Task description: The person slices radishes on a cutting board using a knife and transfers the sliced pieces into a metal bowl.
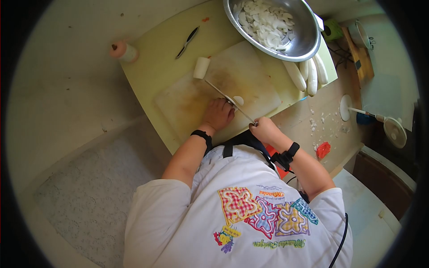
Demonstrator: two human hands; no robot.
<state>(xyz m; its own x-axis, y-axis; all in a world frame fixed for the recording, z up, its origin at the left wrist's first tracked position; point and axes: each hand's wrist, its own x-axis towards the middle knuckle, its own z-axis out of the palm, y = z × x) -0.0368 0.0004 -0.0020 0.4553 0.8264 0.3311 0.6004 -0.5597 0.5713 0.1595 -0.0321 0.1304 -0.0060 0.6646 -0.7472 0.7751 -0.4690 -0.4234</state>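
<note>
A knife (223, 95) lies diagonally over the stained white cutting board (263, 91), its handle in my right hand (264, 129), whose fingers are wrapped round it. Beside the blade, my left hand (218, 114) presses down with curled fingers on a white piece that is mostly hidden under them. A thin white slice (238, 100) rests on the board just past the blade. Near the knife's tip stands a short white vegetable chunk (201, 68), apart from both hands.
A metal bowl (295, 43) of white slices sits at the back right, with several long peeled white vegetables (313, 75) beside it. A peeler-like tool (187, 42) lies at the back left of the table (156, 49). A pink-topped bottle (124, 52) stands by the left edge.
</note>
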